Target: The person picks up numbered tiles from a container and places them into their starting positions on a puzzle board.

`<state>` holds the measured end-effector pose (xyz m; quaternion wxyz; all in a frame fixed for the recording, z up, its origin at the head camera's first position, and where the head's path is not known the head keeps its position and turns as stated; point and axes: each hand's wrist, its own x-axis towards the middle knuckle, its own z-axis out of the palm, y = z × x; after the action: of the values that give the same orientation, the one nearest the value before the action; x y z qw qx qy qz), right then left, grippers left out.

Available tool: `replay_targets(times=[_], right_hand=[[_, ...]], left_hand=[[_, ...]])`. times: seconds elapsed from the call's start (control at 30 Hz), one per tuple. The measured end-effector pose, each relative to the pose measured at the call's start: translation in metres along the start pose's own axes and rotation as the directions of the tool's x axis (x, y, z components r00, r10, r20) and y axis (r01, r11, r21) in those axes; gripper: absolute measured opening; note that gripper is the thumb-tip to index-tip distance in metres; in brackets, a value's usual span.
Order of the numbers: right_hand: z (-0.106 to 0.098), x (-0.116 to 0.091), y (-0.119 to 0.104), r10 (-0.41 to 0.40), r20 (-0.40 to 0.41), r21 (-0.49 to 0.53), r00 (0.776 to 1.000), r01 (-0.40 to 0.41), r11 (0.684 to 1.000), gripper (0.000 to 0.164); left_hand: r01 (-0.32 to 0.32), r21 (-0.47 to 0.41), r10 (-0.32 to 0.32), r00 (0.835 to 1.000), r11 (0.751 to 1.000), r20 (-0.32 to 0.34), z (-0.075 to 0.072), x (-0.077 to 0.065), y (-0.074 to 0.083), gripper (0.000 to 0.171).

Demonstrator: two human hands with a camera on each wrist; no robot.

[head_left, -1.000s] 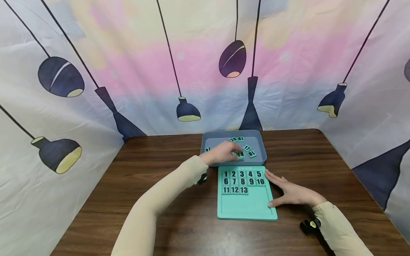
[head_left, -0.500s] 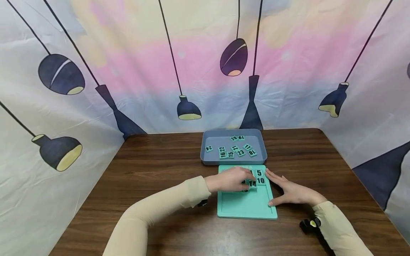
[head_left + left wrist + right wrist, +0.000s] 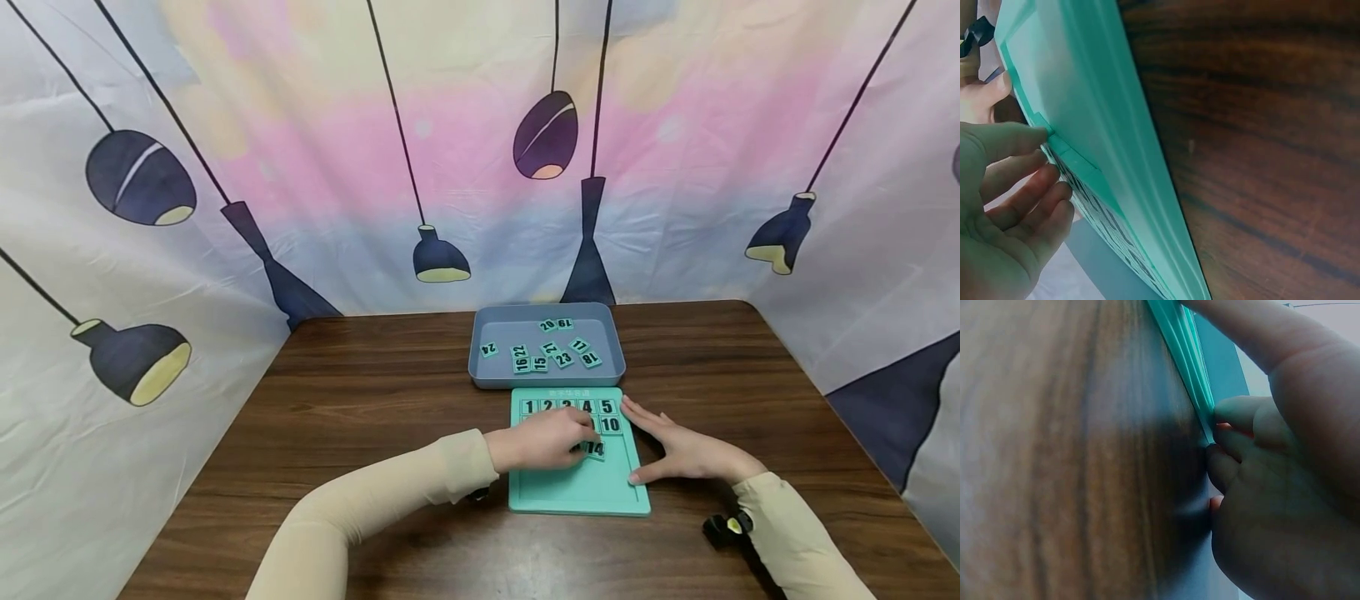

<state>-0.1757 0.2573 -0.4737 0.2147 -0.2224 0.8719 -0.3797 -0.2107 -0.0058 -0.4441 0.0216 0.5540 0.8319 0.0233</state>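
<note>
Clearly, the left hand (image 3: 543, 439) is pinching tile 14 (image 3: 596, 451) upon the green board (image 3: 573, 493), slightly toward three o'clock from its middle. At the board's three o'clock edge, the right hand (image 3: 693, 454) touches it with thumb and fingers spread. Toward twelve o'clock, the grey-blue tray (image 3: 506, 322) contains loose number tiles (image 3: 563, 359).
</note>
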Motion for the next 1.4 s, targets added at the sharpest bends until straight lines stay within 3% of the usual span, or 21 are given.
replay_targets(times=[0.27, 0.43, 0.73, 0.93, 1.07, 1.17, 1.3, 1.4], right_hand=[[0.001, 0.000, 0.000, 0.016, 0.000, -0.003, 1.000, -0.016, 1.000, 0.111], [0.001, 0.000, 0.001, 0.010, -0.002, -0.003, 1.000, -0.010, 1.000, 0.111], [0.001, 0.000, 0.000, 0.007, -0.003, -0.002, 1.000, -0.007, 1.000, 0.111], [0.002, 0.000, 0.001, 0.021, 0.001, -0.003, 1.000, -0.021, 1.000, 0.112], [0.003, 0.001, 0.003, 0.014, -0.001, -0.001, 1.000, -0.014, 1.000, 0.112], [0.003, 0.001, 0.003, 0.003, -0.005, -0.006, 1.000, -0.003, 1.000, 0.112], [0.003, 0.000, 0.004, -0.004, -0.009, -0.014, 1.000, 0.004, 1.000, 0.111], [0.003, -0.001, 0.003, -0.013, -0.010, -0.013, 1.000, 0.013, 1.000, 0.111]], left_hand=[[-0.009, 0.132, 0.016, 0.999, 0.991, -0.050, 0.006, -0.001, 0.004, 0.023], [0.021, 0.175, -0.004, 0.996, 0.984, -0.093, 0.009, -0.002, 0.006, 0.016], [0.041, 0.100, -0.031, 0.994, 0.994, -0.106, 0.009, -0.004, 0.003, 0.017], [0.114, -0.069, -0.120, 0.989, 0.991, -0.092, -0.004, -0.003, -0.016, 0.031], [0.220, -0.220, -0.247, 0.963, 0.950, -0.104, -0.023, -0.002, -0.039, 0.031], [0.291, -0.341, -0.347, 0.931, 0.894, -0.115, -0.040, -0.001, -0.060, 0.032], [0.359, -0.442, -0.449, 0.886, 0.822, -0.116, -0.055, -0.001, -0.086, 0.032], [0.401, -0.475, -0.496, 0.863, 0.784, -0.091, -0.060, -0.002, -0.099, 0.034]])
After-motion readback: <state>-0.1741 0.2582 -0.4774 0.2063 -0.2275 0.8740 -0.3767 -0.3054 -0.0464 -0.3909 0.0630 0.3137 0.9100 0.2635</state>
